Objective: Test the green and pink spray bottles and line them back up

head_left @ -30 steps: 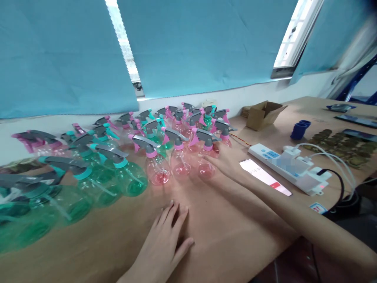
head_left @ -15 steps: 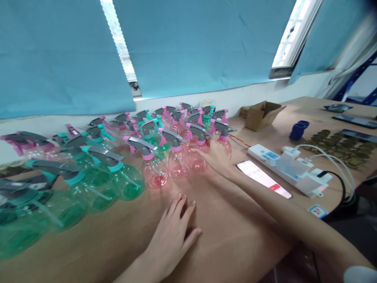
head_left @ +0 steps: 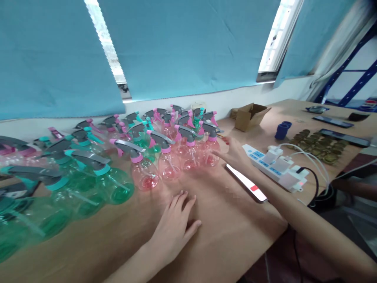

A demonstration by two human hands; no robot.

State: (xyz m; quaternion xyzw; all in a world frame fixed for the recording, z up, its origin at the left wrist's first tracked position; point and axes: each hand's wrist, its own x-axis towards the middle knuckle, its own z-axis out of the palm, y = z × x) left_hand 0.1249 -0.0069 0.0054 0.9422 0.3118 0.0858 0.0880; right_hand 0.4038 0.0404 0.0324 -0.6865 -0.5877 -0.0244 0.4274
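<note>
Several clear pink spray bottles [head_left: 188,151] with grey triggers stand in rows on the brown table [head_left: 229,239]. My right hand [head_left: 234,153] reaches out beside the rightmost pink bottle [head_left: 209,149], fingers stretched and touching its side. My left hand [head_left: 173,228] lies flat on the table nearer to me, fingers spread, holding nothing. Several green spray bottles [head_left: 103,181] with teal collars stand to the left.
A phone [head_left: 246,182] lies on the table by my right forearm. A white power strip [head_left: 275,167] with plugs and cables sits to its right. Farther back are a small open cardboard box [head_left: 250,116], blue caps [head_left: 282,130] and dark round pieces [head_left: 321,147].
The view has swung a little to the right. My right hand has slid from the front of the pink bottles to their right side. My left hand has stayed flat on the table.
</note>
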